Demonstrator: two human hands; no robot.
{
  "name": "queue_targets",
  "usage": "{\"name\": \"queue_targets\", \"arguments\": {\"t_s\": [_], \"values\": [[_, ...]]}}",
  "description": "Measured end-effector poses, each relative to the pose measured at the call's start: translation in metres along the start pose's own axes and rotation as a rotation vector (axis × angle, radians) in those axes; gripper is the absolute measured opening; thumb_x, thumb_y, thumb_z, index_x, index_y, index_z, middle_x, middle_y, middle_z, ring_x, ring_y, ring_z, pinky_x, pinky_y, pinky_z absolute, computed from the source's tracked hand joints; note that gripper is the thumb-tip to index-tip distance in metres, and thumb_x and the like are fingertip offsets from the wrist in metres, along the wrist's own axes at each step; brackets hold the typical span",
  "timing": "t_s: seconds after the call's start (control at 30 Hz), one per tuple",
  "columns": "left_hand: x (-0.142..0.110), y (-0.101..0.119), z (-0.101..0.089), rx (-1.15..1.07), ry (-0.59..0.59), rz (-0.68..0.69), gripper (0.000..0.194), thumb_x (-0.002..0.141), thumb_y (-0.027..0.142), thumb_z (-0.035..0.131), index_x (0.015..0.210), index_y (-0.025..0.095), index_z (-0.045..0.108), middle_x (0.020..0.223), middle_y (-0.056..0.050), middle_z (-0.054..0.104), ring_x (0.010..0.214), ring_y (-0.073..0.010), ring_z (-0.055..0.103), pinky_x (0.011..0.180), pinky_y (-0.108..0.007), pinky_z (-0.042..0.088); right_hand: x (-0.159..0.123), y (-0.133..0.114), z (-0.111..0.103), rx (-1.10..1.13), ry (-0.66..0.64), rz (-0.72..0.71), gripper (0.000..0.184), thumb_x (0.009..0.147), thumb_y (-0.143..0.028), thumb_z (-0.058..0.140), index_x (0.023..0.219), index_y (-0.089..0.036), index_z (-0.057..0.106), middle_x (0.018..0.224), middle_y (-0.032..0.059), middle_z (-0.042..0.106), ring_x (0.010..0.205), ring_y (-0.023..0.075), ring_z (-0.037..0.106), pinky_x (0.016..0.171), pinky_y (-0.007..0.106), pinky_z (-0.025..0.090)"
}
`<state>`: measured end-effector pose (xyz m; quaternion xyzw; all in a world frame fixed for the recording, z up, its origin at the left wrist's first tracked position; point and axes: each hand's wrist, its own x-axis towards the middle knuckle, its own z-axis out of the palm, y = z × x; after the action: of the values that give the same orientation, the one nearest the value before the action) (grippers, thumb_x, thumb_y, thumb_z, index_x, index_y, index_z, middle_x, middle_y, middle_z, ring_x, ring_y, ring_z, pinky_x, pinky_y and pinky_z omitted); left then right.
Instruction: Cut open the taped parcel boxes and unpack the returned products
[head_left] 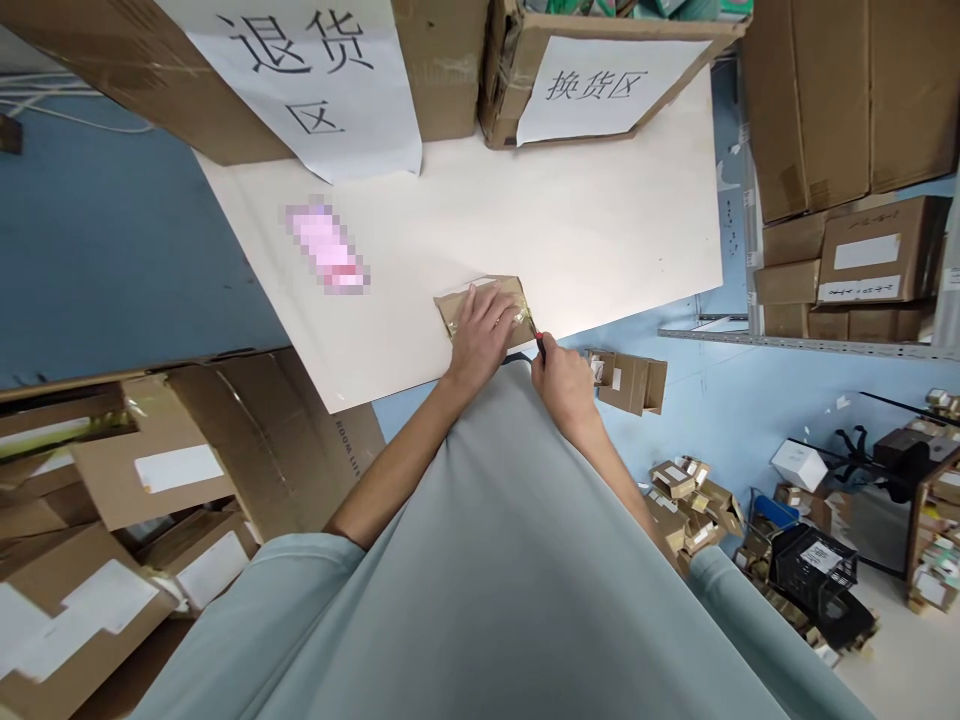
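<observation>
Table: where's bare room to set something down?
Widest bare patch of the table: right of the small box, below the right carton. Smaller: between pink item and small box. Crowded: at the small box, left hand on it, right hand with tool at its edge; far side, with left carton.

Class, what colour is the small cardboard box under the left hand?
The small cardboard box is brown, best seen in the head view.
</observation>
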<state>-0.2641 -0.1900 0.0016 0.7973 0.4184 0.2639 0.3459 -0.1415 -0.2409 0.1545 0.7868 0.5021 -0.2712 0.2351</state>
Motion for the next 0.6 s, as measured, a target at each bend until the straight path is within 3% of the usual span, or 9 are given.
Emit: {"name": "queue_targets", "arguments": {"t_s": [0.2,0.33,0.47,0.6], "values": [[-0.002,-0.001,-0.002,0.011,0.014,0.017,0.035,0.121,0.029,0.042,0.135,0.022,0.073,0.155,-0.012,0.075,0.169,-0.0331,0.05,0.148,-0.072,0.019,-0.012,0.016,0.004,0.029,-0.04,-0.034,0.045,0.116,-0.022,0.045,0.156,-0.017,0.064,0.122,0.0181,0.086,0.113,0.0365,0.082,0.092,0.039,0.055],[0.002,-0.008,-0.009,0.005,0.019,0.011,0.036,0.121,0.032,0.044,0.139,0.023,0.073,0.157,-0.012,0.073,0.17,-0.0336,0.048,0.148,-0.072,0.015,-0.01,0.039,0.004,0.113,0.072,-0.108,0.046,0.116,-0.027,0.047,0.158,-0.021,0.065,0.113,0.0155,0.087,0.104,0.0356,0.081,0.089,0.037,0.053],[0.003,-0.012,-0.012,0.033,0.029,-0.011,0.042,0.121,0.037,0.044,0.151,0.022,0.068,0.16,-0.015,0.071,0.169,-0.0348,0.05,0.148,-0.071,0.016,0.05,0.074,0.016,0.22,0.272,-0.113,0.052,0.116,-0.03,0.042,0.164,-0.02,0.06,0.119,0.0176,0.085,0.104,0.0354,0.078,0.089,0.037,0.054],[-0.003,-0.018,-0.018,0.093,0.071,-0.024,0.048,0.121,0.039,0.043,0.16,0.021,0.063,0.163,-0.018,0.068,0.168,-0.0349,0.051,0.147,-0.069,0.023,0.145,0.105,0.038,0.217,0.26,-0.055,0.059,0.115,-0.027,0.042,0.172,-0.015,0.052,0.137,0.0235,0.077,0.117,0.0373,0.075,0.099,0.042,0.057]]}}
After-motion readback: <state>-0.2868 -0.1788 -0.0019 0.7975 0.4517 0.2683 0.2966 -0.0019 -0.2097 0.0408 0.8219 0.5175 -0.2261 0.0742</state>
